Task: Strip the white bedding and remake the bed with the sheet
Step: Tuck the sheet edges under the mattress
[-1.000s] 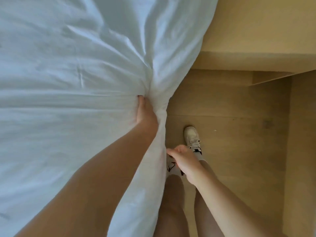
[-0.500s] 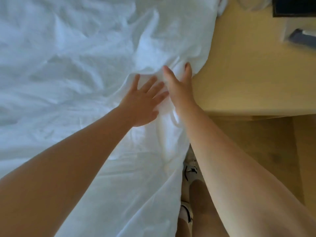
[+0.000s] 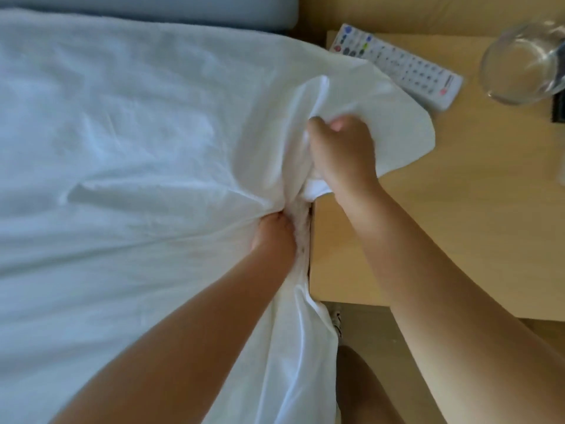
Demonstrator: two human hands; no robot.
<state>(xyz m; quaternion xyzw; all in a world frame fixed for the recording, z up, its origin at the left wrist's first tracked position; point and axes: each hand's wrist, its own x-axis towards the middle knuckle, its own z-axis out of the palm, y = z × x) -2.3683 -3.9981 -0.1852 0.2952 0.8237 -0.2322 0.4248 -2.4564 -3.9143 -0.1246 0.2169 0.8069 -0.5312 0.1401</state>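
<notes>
A white sheet (image 3: 128,142) covers the bed and fills the left of the view, wrinkled toward its right edge. My right hand (image 3: 344,151) grips a bunched corner of the sheet, lifted over the near edge of the wooden bedside table (image 3: 443,215). My left hand (image 3: 273,232) is pushed into the sheet at the bed's side, by the gap between bed and table; its fingers are hidden in the fabric. The sheet's edge hangs down toward the floor between my arms.
A white remote control (image 3: 397,65) lies on the table just beyond the lifted sheet corner. A clear glass (image 3: 522,62) stands at the table's far right. A grey-blue headboard cushion (image 3: 153,10) runs along the top. My leg and shoe (image 3: 336,319) are below the table.
The view has moved up the bed to the bedside table. My right hand went from lying flat on the sheet to gripping its corner. My left hand dropped to the bed's side edge.
</notes>
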